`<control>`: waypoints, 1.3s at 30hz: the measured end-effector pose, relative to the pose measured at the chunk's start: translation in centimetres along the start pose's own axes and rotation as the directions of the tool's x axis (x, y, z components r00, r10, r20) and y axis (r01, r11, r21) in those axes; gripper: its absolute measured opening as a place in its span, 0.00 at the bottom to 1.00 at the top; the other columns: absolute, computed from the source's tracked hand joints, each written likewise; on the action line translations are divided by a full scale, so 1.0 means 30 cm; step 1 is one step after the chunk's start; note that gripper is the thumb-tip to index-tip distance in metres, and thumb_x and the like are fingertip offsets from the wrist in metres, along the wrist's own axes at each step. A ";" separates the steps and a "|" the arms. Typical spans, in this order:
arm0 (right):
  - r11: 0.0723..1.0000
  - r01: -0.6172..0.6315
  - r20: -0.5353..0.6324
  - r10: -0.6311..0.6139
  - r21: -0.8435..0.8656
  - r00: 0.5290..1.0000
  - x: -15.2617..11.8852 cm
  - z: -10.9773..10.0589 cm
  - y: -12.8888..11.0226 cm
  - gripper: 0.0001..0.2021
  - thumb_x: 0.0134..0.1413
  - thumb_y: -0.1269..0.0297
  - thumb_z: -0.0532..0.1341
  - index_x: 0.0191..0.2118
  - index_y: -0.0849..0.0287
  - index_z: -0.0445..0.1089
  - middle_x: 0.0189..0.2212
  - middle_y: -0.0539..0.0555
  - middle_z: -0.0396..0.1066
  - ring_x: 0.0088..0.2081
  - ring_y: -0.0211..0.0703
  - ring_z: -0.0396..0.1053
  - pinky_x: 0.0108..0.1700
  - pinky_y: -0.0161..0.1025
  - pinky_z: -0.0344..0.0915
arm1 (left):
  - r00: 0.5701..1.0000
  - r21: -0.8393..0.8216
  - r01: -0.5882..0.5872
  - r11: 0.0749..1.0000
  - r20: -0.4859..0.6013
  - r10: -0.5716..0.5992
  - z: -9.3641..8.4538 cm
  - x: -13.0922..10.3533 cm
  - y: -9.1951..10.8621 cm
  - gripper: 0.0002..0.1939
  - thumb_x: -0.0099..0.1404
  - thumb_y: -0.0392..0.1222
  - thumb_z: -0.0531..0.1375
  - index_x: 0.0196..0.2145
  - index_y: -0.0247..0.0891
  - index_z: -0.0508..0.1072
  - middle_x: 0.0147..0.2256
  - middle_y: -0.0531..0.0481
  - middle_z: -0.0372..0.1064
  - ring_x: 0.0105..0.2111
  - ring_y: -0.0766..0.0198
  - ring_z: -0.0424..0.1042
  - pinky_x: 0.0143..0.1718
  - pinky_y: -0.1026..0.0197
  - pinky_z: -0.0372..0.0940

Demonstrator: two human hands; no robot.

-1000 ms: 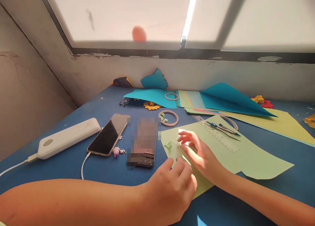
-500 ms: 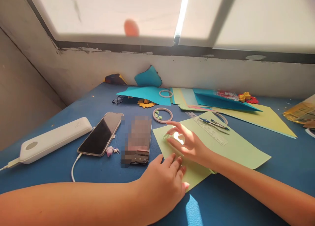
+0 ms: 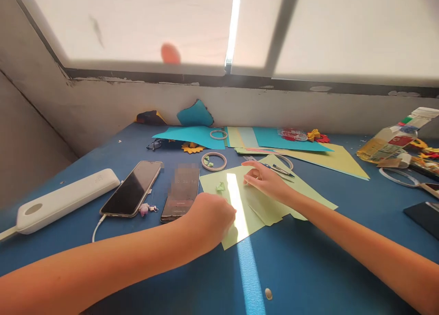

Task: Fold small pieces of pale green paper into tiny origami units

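Head view. Both hands work a light green sheet [image 3: 254, 205] lying flat on the blue table [image 3: 302, 269]. The left hand [image 3: 209, 221] rests on the sheet's near left corner, fingers curled under; whether they pinch the edge cannot be told. The right hand [image 3: 265, 180] lies on the sheet's far part, fingers spread and pressing down, gripping nothing. A small folded green scrap [image 3: 220, 186] sits on the sheet between the two hands, touched by neither. The step in hand appears to be steadying and positioning the sheet; the next move would call for one hand holding the paper still while the other lifts or folds an edge. A compass [image 3: 279, 169] lies just beyond the right hand's fingertips. A tape ring [image 3: 214, 161] lies beyond the sheet, two phones [image 3: 132, 194] to its left, and a white power bank [image 3: 63, 200] further left. Teal and yellow papers [image 3: 291, 143] spread toward the wall, with bottles [image 3: 387, 143] at far right. A bright sunlight strip crosses sheet and table; frosted windows [image 3: 154, 22] stand above a scuffed grey wall.
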State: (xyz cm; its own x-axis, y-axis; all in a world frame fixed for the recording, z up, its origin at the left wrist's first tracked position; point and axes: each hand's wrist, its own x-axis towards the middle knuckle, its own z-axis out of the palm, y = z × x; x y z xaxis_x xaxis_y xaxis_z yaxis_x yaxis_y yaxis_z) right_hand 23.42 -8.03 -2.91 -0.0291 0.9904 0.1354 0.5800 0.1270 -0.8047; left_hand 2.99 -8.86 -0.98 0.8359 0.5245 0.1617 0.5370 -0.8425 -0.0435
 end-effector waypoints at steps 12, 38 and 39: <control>0.968 0.186 -0.076 -0.176 0.166 0.981 -0.013 0.069 0.005 0.12 0.54 0.60 0.51 0.43 0.59 0.62 0.18 0.45 0.61 0.20 0.35 0.59 0.23 0.34 0.58 | 0.942 -0.248 0.267 0.931 0.271 -0.198 -0.030 0.135 -0.125 0.15 0.64 0.43 0.54 0.47 0.34 0.65 0.46 0.44 0.64 0.41 0.60 0.68 0.41 0.52 0.66; 0.792 -0.008 0.099 -0.067 0.610 0.993 -0.082 0.089 -0.032 0.19 0.50 0.65 0.59 0.49 0.57 0.56 0.23 0.47 0.68 0.27 0.36 0.68 0.30 0.36 0.65 | 0.961 -0.302 -0.073 0.951 -0.277 -0.014 0.012 0.057 -0.045 0.09 0.61 0.33 0.51 0.37 0.36 0.70 0.35 0.47 0.69 0.35 0.63 0.67 0.31 0.62 0.64; 0.787 -0.023 0.121 -0.066 0.616 0.990 -0.084 0.085 -0.034 0.19 0.50 0.64 0.59 0.48 0.58 0.56 0.23 0.47 0.69 0.26 0.36 0.68 0.30 0.35 0.65 | 0.961 -0.336 -0.060 0.940 -0.273 -0.036 0.012 0.060 -0.049 0.08 0.61 0.33 0.52 0.36 0.37 0.70 0.35 0.48 0.69 0.35 0.64 0.67 0.32 0.63 0.64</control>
State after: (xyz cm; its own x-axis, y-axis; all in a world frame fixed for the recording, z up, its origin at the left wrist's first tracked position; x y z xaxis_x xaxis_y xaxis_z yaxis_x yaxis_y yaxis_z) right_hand 20.81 -10.50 -3.90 -0.1658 0.9792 0.1173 -0.0446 0.1114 -0.9928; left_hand 3.73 -6.62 -0.97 0.7535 0.5006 0.4262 0.4162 -0.8650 0.2803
